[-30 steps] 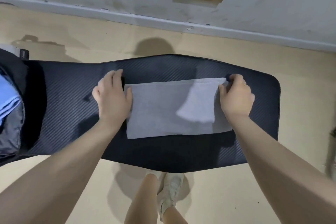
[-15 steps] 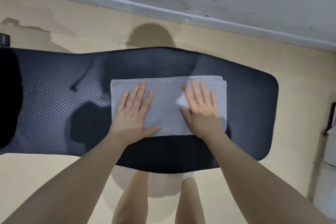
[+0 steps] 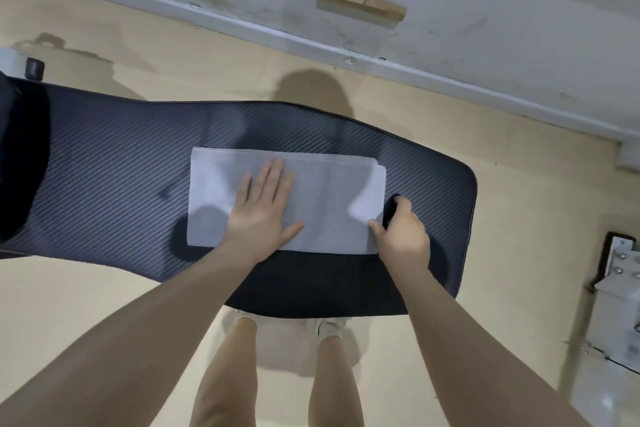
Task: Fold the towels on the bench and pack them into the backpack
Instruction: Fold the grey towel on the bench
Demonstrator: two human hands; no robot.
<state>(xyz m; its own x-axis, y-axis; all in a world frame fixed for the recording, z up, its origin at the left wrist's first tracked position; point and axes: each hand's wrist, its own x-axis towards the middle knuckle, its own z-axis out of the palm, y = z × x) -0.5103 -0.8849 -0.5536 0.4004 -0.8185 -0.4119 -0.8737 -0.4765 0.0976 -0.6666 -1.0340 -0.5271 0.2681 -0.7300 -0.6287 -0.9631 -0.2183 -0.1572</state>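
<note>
Lying on one bench (image 3: 104,166), one folded towel (image 3: 332,198), two hands: left hand (image 3: 261,215) flat, right hand (image 3: 401,236) pinching.

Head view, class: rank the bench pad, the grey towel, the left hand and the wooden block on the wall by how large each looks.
1. Bench pad
2. Grey towel
3. Left hand
4. Wooden block
The block is farther from the camera, so its rank below the hand is unsure.

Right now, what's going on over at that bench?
A person stands at a dark padded bench folding a light grey towel. The left hand presses flat on the towel's middle, while the right hand pinches its right edge near the front corner. The towel lies partly folded; it is not packed yet.
</note>
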